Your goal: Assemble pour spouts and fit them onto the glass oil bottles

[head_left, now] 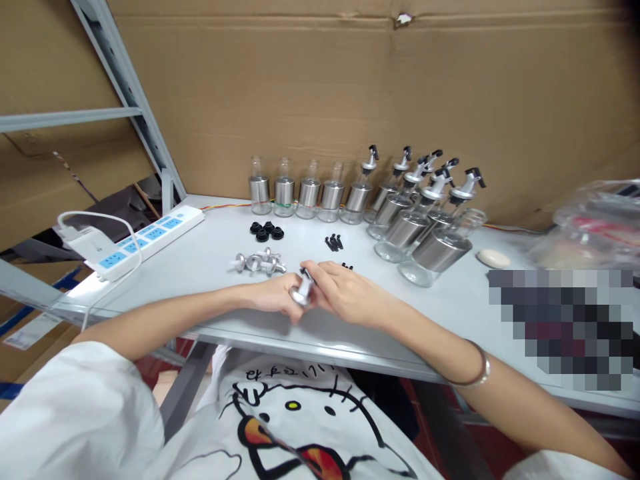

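Observation:
Close to the table's front edge, my two hands meet over a silver pourer spout (pixel 301 295). My left hand (pixel 274 293) is closed round its wide, round base. My right hand (pixel 347 290) has its fingers at the upper end, where a small dark part shows; fingers partly hide it. Loose silver pourer spouts (pixel 260 261) lie just beyond my left hand. Behind those sit several black rubber stoppers (pixel 267 231). Small black levers (pixel 334 242) form a group beyond my right hand, and tiny black pieces (pixel 347 267) peek out behind its knuckles.
Glass bottles with steel bands (pixel 309 195) stand in a row at the back, without tops. To the right, several bottles (pixel 443 253) mostly carry pourers. A power strip (pixel 150 241) with a plugged-in charger lies left. A pale oval object (pixel 493 259) and plastic bags (pixel 595 227) are right.

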The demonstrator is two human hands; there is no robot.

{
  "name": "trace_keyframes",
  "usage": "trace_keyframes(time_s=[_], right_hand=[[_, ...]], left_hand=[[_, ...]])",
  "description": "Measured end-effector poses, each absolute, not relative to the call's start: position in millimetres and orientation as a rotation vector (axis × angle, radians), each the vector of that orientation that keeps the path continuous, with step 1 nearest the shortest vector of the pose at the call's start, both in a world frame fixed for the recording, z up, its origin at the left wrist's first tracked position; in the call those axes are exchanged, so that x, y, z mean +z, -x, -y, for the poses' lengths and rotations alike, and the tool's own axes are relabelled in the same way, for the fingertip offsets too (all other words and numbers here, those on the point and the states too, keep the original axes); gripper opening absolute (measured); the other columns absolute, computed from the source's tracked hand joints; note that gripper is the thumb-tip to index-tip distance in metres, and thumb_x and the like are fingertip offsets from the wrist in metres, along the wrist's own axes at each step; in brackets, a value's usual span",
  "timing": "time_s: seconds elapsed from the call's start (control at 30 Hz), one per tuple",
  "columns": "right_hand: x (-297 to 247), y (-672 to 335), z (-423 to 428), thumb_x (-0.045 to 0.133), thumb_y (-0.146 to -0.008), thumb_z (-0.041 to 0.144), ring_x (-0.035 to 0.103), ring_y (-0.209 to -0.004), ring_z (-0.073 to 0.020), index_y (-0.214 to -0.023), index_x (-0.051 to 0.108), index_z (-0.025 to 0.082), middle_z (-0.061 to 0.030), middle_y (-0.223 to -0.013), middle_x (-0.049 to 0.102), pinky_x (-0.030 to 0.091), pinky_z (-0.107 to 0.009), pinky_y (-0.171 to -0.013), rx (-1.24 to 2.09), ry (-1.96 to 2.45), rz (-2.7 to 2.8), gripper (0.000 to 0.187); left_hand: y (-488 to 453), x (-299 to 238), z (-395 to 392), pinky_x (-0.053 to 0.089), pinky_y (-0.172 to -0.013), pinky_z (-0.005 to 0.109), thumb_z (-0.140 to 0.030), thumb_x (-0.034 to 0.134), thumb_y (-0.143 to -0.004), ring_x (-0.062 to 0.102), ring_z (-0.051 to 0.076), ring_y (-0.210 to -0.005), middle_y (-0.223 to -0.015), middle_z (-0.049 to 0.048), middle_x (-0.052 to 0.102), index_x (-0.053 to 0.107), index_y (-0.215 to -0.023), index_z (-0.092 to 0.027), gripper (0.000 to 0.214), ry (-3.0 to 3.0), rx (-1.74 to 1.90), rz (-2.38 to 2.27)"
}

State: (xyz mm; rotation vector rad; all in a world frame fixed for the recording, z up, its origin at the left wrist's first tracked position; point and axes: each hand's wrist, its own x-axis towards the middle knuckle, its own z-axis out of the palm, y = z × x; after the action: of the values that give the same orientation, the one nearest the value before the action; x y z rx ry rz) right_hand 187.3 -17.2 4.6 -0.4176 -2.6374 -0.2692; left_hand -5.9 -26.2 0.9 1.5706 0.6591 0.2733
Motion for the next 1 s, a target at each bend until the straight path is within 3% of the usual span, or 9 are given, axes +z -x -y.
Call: trace_keyframes(time_s=[0.1,0.3,0.43,0.63,0.87,1.0], right_hand=[[9.5,-197.7,7.6,0.031,-0.096,0.016,0.056,-0.075,-0.0209,-0.105,0.055,0.009,-0.0107,-0.077,0.061,0.049,-0.032,-0.067,-0.243,0.445,2.573,0.027],[14.5,-210.6,-11.9,0.032,-0.097,0.018,0.055,-0.076,-0.0196,-0.106,0.057,0.017,-0.0071,-0.080,0.060,0.046,-0.033,-0.072,-0.139,0.690,2.364,0.027],[3.1,-221.4,-34.5,0.041,-0.093,0.018,0.055,-0.078,-0.0200,-0.095,0.065,0.018,-0.0082,-0.083,0.059,0.046,-0.031,-0.070,-0.174,0.815,2.282,0.024],[-11.6,-241.3,-61.3,0.051,-0.082,0.008,0.061,-0.071,-0.0180,-0.090,0.063,0.016,-0.0043,-0.078,0.065,0.046,-0.028,-0.070,-0.072,1.278,2.318,0.017],[-16.3,-241.3,-63.7,0.048,-0.082,0.006,0.065,-0.089,-0.0254,-0.085,0.069,0.010,-0.0170,-0.097,0.068,0.048,-0.033,-0.080,-0.125,1.455,2.456,0.021],[-16.4,-238.5,-60.3,0.049,-0.083,0.010,0.065,-0.091,-0.0272,-0.086,0.069,0.009,-0.0180,-0.097,0.069,0.049,-0.035,-0.082,-0.108,1.458,2.518,0.020]], left_hand=[[8.6,3.8,28.7,0.021,-0.045,0.021,-0.011,0.065,-0.051,0.030,0.005,-0.047,-0.050,-0.0086,0.040,0.048,-0.056,-0.015,0.018,-1.618,0.192,-0.628],[10.6,3.7,24.8,0.024,-0.045,0.020,-0.017,0.067,-0.058,0.033,0.006,-0.046,-0.051,-0.0087,0.040,0.047,-0.061,-0.016,0.020,-1.610,0.253,-0.638],[10.7,3.2,25.8,0.028,-0.046,0.019,-0.021,0.069,-0.062,0.036,0.006,-0.047,-0.054,-0.0079,0.041,0.047,-0.064,-0.016,0.023,-1.617,0.272,-0.638],[11.1,3.1,28.2,0.025,-0.040,0.017,-0.024,0.070,-0.066,0.034,0.005,-0.041,-0.051,-0.0089,0.041,0.046,-0.067,-0.017,0.026,-1.560,0.269,-0.634],[10.4,2.5,27.2,0.024,-0.038,0.016,-0.021,0.069,-0.069,0.035,0.005,-0.039,-0.047,-0.0096,0.041,0.046,-0.069,-0.017,0.023,-1.555,0.253,-0.605],[10.7,2.8,27.7,0.024,-0.038,0.016,-0.021,0.069,-0.070,0.036,0.004,-0.039,-0.047,-0.0096,0.042,0.046,-0.069,-0.017,0.023,-1.553,0.254,-0.600]])
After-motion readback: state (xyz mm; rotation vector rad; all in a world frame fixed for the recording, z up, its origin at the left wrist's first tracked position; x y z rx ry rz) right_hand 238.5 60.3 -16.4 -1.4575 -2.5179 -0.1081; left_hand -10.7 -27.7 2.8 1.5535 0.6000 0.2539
